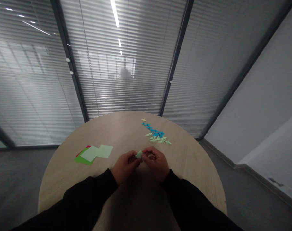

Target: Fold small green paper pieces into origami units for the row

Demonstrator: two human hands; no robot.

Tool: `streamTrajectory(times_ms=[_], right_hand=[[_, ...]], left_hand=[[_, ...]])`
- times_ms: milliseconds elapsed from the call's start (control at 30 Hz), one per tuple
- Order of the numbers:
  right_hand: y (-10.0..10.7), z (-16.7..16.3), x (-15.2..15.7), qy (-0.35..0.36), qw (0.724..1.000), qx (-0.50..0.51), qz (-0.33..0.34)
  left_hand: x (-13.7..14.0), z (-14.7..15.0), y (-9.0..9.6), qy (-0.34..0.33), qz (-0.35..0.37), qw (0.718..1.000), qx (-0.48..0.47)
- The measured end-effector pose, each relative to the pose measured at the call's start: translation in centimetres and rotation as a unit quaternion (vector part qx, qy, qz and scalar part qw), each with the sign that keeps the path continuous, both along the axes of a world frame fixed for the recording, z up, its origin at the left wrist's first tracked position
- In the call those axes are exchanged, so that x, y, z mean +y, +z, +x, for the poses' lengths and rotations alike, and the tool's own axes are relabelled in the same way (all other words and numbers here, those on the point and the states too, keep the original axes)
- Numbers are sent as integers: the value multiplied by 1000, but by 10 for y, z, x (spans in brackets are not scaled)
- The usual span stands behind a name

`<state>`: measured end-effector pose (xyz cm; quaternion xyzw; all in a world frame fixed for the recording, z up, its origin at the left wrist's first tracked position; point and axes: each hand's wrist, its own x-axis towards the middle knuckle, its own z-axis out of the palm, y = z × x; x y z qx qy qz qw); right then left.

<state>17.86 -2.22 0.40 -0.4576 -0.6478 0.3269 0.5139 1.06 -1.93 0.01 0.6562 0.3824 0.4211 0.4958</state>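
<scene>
Between my two hands is a small folded piece of pale green paper (138, 154), partly covered by the fingers. My left hand (125, 165) pinches it from the left, thumb and fingers closed. From the other side my right hand (157, 163) grips its right edge with thumb and forefinger. Beyond the right hand lie several pale green folded paper pieces (158, 140), pointed in shape. Several blue folded paper pieces (155, 132) trail away behind them, ending at one yellow piece (144, 120).
Flat pale green sheets (105, 151) lie left of my hands, overlapping a brighter green sheet (84, 161) and a red sheet (88, 147). Everything rests on a round wooden table (64, 179). Glass partitions with blinds (126, 93) stand behind it, a white wall (261, 106) to the right.
</scene>
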Motion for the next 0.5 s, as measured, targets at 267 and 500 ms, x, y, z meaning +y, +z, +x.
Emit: streamTrajectory(times_ms=[267, 500], right_hand=[[-1, 1, 2, 14, 997, 62, -45], [-1, 1, 4, 45, 991, 79, -95]], left_hand=[[-2, 0, 8, 23, 10, 999, 41], [-2, -1, 5, 42, 50, 994, 88]])
